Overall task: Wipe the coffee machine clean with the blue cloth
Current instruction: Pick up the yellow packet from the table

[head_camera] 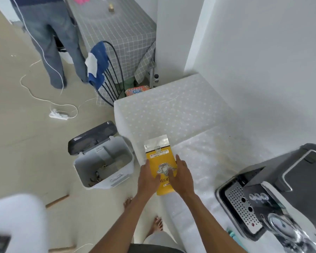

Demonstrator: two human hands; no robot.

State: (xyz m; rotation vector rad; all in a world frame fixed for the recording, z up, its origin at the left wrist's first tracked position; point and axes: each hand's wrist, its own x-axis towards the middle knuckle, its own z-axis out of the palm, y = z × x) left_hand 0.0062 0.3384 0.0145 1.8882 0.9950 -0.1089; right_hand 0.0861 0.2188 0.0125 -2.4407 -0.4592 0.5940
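Nearest, low in the middle of the frame, the left hand (147,178) and the right hand (182,177) both hold a yellow coffee bag (161,156) over the edge of the white table (171,110). The left fingers curl round its left side. The right thumb lies on its front and the index finger is straight along its right side.

The coffee machine (288,179) stands at the lower right, untouched. Just beside it, at the table edge, a bit of teal fabric (233,233) shows. It may be the blue cloth, but this is not sure.

Wiping has probably not begun. It would be good to put the bag down flat, well apart from the machine, and so free one hand for the cloth.

A white strip on the bag seems to read "ROASTED & GROUND COFFEE". Big letters below start with "AMERICA" and are partly covered.

Left of the table an open bin (102,161) stands on the floor. Farther up, a blue and white cloth (97,59) hangs over a chair.
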